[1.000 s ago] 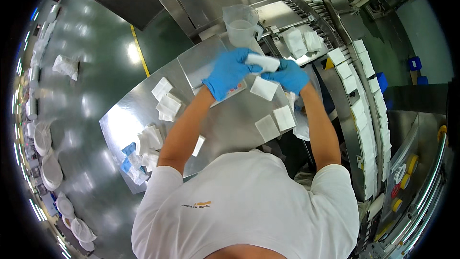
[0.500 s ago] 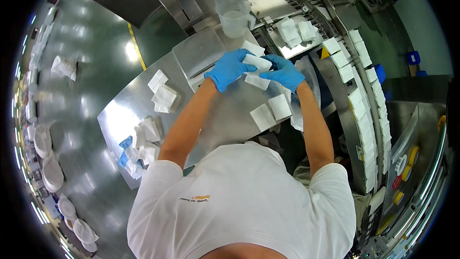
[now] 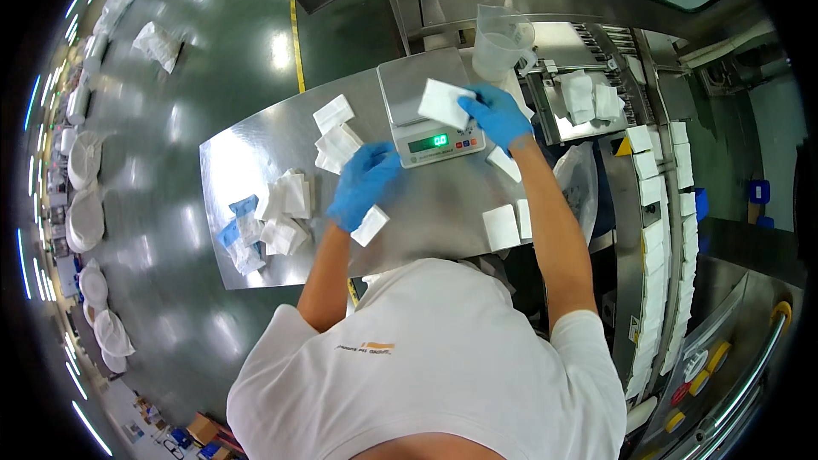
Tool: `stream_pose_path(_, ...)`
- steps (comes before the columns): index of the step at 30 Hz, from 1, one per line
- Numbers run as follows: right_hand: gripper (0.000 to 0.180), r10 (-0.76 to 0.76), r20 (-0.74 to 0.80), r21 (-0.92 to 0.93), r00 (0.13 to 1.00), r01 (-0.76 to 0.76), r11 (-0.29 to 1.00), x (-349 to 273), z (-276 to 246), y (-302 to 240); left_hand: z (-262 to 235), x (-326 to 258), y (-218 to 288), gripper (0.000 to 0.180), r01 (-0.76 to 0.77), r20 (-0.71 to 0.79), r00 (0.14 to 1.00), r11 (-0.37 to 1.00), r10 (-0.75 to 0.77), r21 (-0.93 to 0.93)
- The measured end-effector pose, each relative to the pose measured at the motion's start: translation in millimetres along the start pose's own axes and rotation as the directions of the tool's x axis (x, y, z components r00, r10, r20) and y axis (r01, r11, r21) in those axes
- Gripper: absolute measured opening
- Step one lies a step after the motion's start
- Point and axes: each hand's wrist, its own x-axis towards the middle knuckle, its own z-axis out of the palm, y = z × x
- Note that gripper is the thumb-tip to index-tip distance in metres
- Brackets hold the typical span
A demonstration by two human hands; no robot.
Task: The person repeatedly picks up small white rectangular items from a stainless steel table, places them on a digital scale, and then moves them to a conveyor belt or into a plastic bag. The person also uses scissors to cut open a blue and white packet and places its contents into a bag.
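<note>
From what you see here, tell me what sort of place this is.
Most likely a factory packing line. A right hand in a blue glove sets a white sachet on a digital scale on a steel table, beside a conveyor carrying rows of sachets.

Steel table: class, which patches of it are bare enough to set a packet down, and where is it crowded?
On the steel table, the far left corner is bare, bordered by two white packets and the heap of packets. Another bare strip lies between the left hand and the flat packets, in front of the scale. The heap and the scale area, where the right hand holds a packet, are crowded.
</note>
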Motion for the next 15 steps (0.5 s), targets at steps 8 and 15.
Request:
stream_pose_path(8,0.032,-0.342,-0.326,-0.566,0.881,0.107,0.817,41.6,7.1,4.7,-31.5,14.0,16.7,0.038,-0.151,-0.232,0.956,0.981,0.176,0.122)
stream_pose_path(15,0.053,-0.171,-0.303,-0.595,0.937,-0.046,0.803,47.1,-12.8,47.8,4.9,102.3,34.0,0.055,-0.287,-0.12,0.948,0.954,0.296,0.081)
